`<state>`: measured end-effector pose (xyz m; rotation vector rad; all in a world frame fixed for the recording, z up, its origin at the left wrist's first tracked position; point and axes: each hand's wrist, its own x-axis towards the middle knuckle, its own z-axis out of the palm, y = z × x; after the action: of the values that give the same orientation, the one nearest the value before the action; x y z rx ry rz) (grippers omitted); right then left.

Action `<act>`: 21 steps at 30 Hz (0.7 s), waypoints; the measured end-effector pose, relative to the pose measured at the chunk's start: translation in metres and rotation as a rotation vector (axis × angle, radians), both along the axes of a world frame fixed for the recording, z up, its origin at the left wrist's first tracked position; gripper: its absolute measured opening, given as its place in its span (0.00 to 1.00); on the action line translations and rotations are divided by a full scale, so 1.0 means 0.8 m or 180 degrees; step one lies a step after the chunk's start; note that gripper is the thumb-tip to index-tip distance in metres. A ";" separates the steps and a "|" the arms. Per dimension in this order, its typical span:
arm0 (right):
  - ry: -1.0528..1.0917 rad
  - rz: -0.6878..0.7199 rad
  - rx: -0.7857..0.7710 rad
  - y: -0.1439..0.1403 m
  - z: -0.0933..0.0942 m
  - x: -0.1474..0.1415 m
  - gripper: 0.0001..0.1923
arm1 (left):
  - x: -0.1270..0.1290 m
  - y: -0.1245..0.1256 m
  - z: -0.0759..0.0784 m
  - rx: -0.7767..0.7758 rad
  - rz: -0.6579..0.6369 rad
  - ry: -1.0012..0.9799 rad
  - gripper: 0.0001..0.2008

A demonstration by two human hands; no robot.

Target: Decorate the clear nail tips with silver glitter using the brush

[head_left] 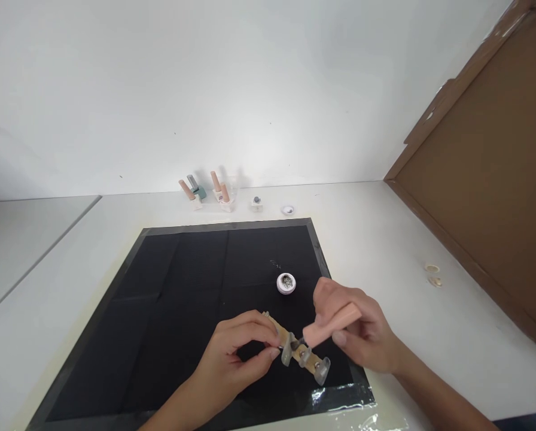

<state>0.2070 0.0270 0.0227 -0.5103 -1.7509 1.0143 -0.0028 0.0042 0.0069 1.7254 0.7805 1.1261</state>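
- Left hand (234,353): nearest the camera, over the front part of the black mat (182,311); thumb and fingertips pinched on the near-left end of a small wooden strip (295,350), steadying it.
- Wooden strip: pale, narrow, lying aslant just above the mat near its front right corner; two clear plastic pieces sit on it, one mid-length (287,351) and one at the far-right end (322,370). Whether the strip rests on the mat or is lifted cannot be told.
- Right hand (362,335): fingers curled and closed round a pink-handled tool (328,329), its dark tip pressed down at the middle of the strip, beside the nearer clear piece.
- Handling, as judged: strip looks light and stiff, thin enough to snap or twist if forced; clear pieces appear smooth and likely slippery. Best held by the bare wood at one end, as the left hand does, with the tool gripped along its handle.
- Small round dish (286,283): white, holding tiny metallic bits; on the mat just behind the hands.
- Back edge of the bench (384,239): row of small stands with pink and teal tools (207,193), a small white holder (256,203), a tiny round cap (288,210).
- Right side of the bench: two small pale rings (434,274), near a brown cardboard panel (487,167).
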 end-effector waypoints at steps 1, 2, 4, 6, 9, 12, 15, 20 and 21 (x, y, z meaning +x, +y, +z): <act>-0.0008 0.0096 0.0075 -0.001 0.002 -0.002 0.04 | 0.000 0.001 0.000 -0.0048 -0.0019 -0.0042 0.12; -0.0041 0.0167 0.0151 -0.002 0.003 -0.005 0.04 | 0.000 0.001 0.001 -0.0111 -0.0041 -0.0088 0.12; -0.0132 0.0196 0.0265 -0.003 0.002 -0.008 0.04 | 0.000 0.002 0.001 -0.0264 -0.0087 -0.0182 0.13; -0.0217 0.0077 0.0288 -0.003 -0.001 -0.008 0.05 | -0.001 0.002 0.000 -0.0439 -0.0125 -0.0280 0.13; -0.0211 -0.0246 0.0253 -0.001 -0.006 -0.003 0.08 | -0.004 0.001 -0.003 -0.0697 -0.0140 -0.0441 0.13; -0.0012 -0.0383 0.0153 0.000 -0.008 0.001 0.08 | -0.004 0.001 -0.006 -0.0935 -0.0168 -0.0567 0.14; 0.0062 -0.0147 0.0016 -0.004 -0.005 0.000 0.08 | -0.004 0.001 -0.006 -0.1110 -0.0168 -0.0589 0.13; -0.0222 0.0077 -0.0039 -0.009 -0.003 -0.008 0.10 | -0.002 0.001 -0.002 -0.1070 -0.0165 -0.0505 0.11; -0.0243 0.0026 -0.0089 -0.009 -0.005 -0.009 0.10 | -0.003 0.001 -0.002 -0.1073 -0.0155 -0.0483 0.10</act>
<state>0.1999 0.0201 0.0189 -0.5665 -1.8096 1.0384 -0.0048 0.0050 0.0055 1.3556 0.7800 1.0142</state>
